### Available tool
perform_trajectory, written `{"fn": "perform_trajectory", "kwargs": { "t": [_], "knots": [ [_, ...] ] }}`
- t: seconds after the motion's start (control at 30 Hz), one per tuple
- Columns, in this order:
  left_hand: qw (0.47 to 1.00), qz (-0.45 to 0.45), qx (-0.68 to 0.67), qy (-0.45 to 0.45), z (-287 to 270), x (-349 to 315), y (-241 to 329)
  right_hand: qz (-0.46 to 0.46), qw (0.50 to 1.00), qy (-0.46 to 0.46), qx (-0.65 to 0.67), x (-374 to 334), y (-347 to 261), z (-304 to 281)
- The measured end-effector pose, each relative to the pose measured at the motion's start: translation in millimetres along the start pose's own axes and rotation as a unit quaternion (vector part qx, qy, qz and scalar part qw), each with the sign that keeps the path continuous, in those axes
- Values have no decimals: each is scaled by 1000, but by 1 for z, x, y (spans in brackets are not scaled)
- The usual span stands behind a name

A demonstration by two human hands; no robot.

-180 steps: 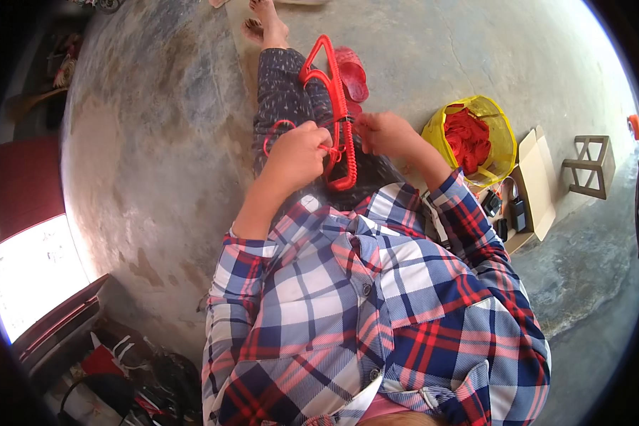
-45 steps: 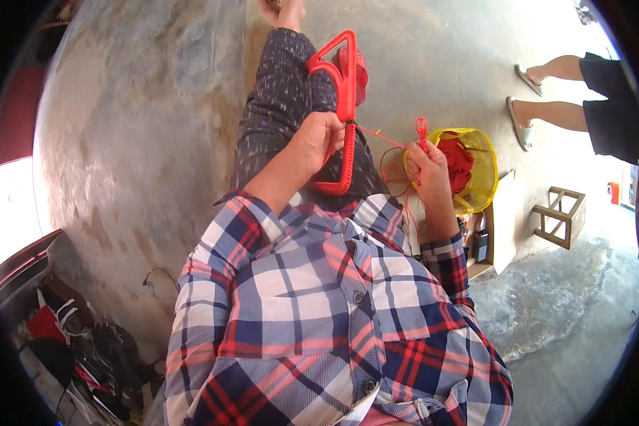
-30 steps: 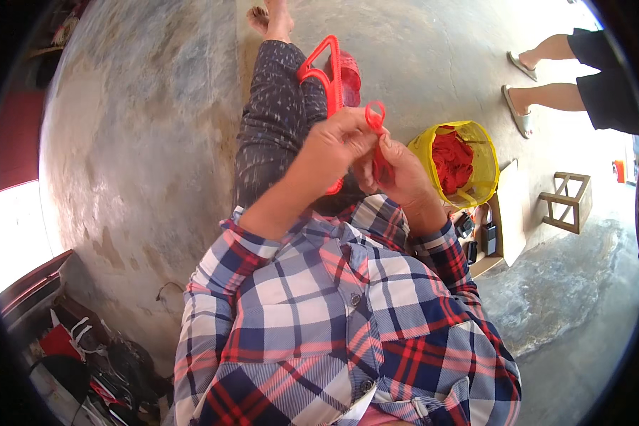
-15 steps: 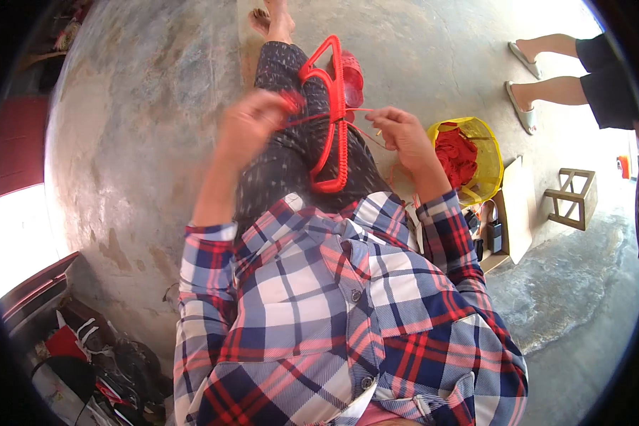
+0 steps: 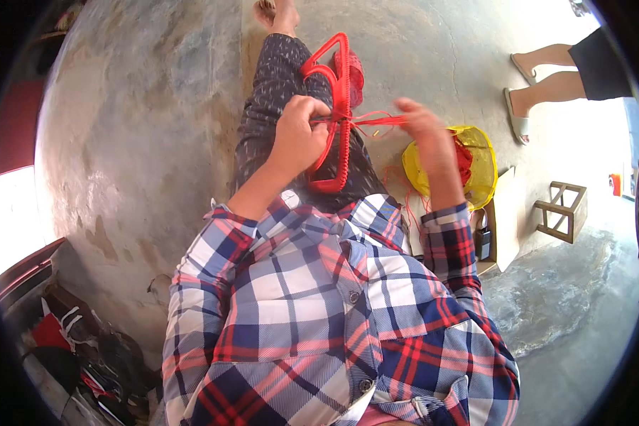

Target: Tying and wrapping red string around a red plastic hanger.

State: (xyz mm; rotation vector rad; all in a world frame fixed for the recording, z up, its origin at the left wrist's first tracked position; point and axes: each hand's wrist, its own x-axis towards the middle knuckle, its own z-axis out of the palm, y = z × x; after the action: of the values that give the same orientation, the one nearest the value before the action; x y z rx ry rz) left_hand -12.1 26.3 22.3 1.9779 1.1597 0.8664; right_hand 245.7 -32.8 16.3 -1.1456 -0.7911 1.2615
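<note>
A red plastic frame (image 5: 343,92) with a ridged long edge and angled ends lies across my thighs. Thin red cord (image 5: 380,121) wraps its middle, and several strands stretch out from there to the right. My left hand (image 5: 299,138) is closed beside the frame's middle, its fingertips pinching the cord close to the frame. Out to the right, my right hand (image 5: 429,131) is smeared by motion, with the strands running taut to its fingers. A small yellowish tip (image 5: 376,133) hangs by the strands.
On the right stands a yellow basket (image 5: 484,142) with red material inside, beside an open cardboard box (image 5: 504,220). A small wooden stool (image 5: 562,211) is farther right. Another person's legs (image 5: 547,92) are at upper right. A red mesh object (image 5: 356,79) lies behind the frame.
My left hand has come in to the frame's middle; the red bundle it held is gone from there. My right hand has moved right, and more strands now stretch to it.
</note>
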Motion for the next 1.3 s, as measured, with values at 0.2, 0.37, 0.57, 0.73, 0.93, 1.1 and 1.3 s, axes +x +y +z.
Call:
{"fn": "perform_trajectory", "kwargs": {
  "t": [0.2,0.37,0.57,0.73,0.93,1.1,1.3],
  "knots": [
    [810,-305,-470,-175,8,13,-9,-52,909,12,414,-8,-78,-112],
    [764,-320,-535,-164,18,9,-6,-27,958,180,220,-13,-65,-118],
    [761,-336,-539,-133,23,7,-3,96,986,53,-127,-8,-2,45],
    [753,-363,-539,-105,26,5,-3,120,993,14,-8,3,-10,63],
    [774,-358,-509,-120,34,6,-9,107,983,-32,146,-18,-56,75],
    [936,-234,-261,-19,41,-1,-11,104,986,-41,122,-18,-80,82],
    [989,121,38,80,10,15,53,-32,966,-224,128,-24,-118,75]
  ]
}}
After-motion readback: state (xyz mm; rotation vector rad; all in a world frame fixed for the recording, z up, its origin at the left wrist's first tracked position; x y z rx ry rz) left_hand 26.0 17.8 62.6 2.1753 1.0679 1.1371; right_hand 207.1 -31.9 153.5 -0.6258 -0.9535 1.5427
